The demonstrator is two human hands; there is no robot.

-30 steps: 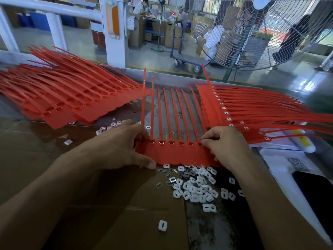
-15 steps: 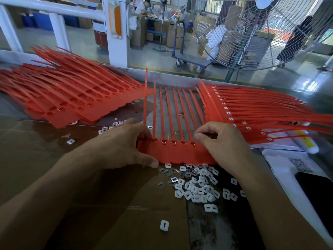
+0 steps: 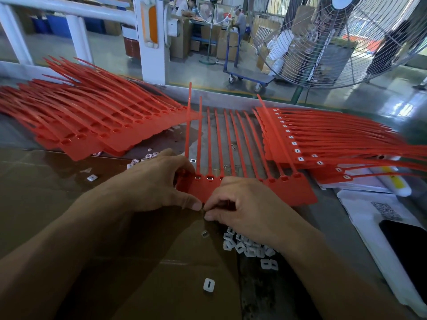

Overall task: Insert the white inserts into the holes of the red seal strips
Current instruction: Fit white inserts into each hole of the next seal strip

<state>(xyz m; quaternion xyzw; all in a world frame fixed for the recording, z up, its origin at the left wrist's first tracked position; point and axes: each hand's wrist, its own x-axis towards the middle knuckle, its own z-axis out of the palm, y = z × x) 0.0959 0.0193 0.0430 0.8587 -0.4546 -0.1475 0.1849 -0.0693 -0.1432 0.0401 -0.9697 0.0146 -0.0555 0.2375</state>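
Right hand (image 3: pixel 245 204) has been moved left and nearer, from the holes to the strip's (image 3: pixel 288 192) near edge. An insert seems pinched there for loading, though it cannot be told. Strip is gripped by left hand (image 3: pixel 157 183) to steady it.

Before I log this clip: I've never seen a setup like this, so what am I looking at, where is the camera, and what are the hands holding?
There is no machine here: a person works with two bare hands, filmed by one wide-angle camera worn on the head, looking forward and down.

The left hand grips the left end of a red seal strip sheet, a joined row of strips lying on the worktable. The right hand is curled at the sheet's near edge; whether it pinches an insert is hidden.

Loose white inserts lie in a heap just below the hands. A pile of empty red strips lies to the left; a pile with white inserts fitted lies to the right. A large fan stands behind.
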